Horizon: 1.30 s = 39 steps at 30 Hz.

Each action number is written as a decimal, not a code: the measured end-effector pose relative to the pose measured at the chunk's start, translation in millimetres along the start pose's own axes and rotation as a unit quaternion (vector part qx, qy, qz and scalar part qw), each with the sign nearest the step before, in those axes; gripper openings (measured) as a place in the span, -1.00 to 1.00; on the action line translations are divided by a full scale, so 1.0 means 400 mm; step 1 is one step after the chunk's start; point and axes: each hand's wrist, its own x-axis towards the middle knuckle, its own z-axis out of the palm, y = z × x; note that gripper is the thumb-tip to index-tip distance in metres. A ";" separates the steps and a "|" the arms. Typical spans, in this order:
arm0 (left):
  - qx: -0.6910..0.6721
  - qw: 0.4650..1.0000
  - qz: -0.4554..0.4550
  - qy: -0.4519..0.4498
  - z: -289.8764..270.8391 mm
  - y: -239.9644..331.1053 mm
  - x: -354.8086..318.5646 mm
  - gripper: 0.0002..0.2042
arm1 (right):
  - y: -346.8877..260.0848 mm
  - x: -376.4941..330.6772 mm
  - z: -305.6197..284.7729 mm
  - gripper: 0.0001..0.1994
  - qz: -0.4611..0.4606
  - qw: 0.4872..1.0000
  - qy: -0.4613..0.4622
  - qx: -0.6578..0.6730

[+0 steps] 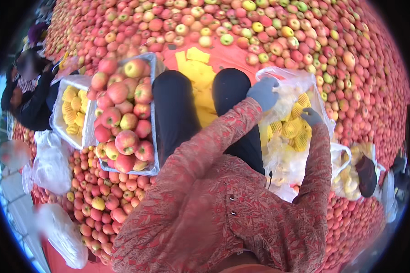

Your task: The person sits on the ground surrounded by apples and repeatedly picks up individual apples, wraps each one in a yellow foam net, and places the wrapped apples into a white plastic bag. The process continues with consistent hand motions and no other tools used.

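Note:
On my right, a box lined with a clear plastic liner [290, 75] holds several apples in yellow foam nets [288, 129]. My left hand [263, 94], in a grey-blue glove, reaches across to the far side of this box, its fingers closed on the crumpled liner. Gloved too, my right hand [310, 117] is at the box's right side, beside the netted apples, its fingers curled in at the liner's edge. Film covers part of the netted apples, and the box's walls are mostly hidden.
A crate [155, 113] heaped with bare apples [117, 92] stands left of my knees. Yellow foam nets [200, 75] lie between my legs. Beyond spreads a large apple pile [278, 34]. At left are another white box [87, 129] of netted apples, plastic bags [52, 159] and a person [34, 100].

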 end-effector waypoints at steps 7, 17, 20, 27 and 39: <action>0.039 0.993 -0.032 -0.109 -0.053 -0.020 0.153 -0.23 | -0.396 -0.509 -0.245 -0.50 -0.132 0.890 0.373 -0.226; 0.094 0.940 -0.252 -0.210 0.162 -0.149 0.333 -0.04 | 0.097 -0.861 -0.146 -0.12 0.273 0.876 0.386 -0.094; -0.101 0.918 -0.340 -0.175 0.263 -0.320 0.281 -0.35 | 0.189 -0.799 -0.096 -0.07 0.254 0.825 0.432 0.261; -0.335 0.851 -0.328 -0.236 0.276 -0.322 0.374 -0.86 | 0.145 -0.570 -0.042 -0.59 0.096 0.713 0.241 0.651; -0.204 0.974 -0.060 -0.085 -0.271 0.335 0.172 -0.87 | -0.231 -0.916 -0.145 -0.62 -0.116 0.763 0.184 0.609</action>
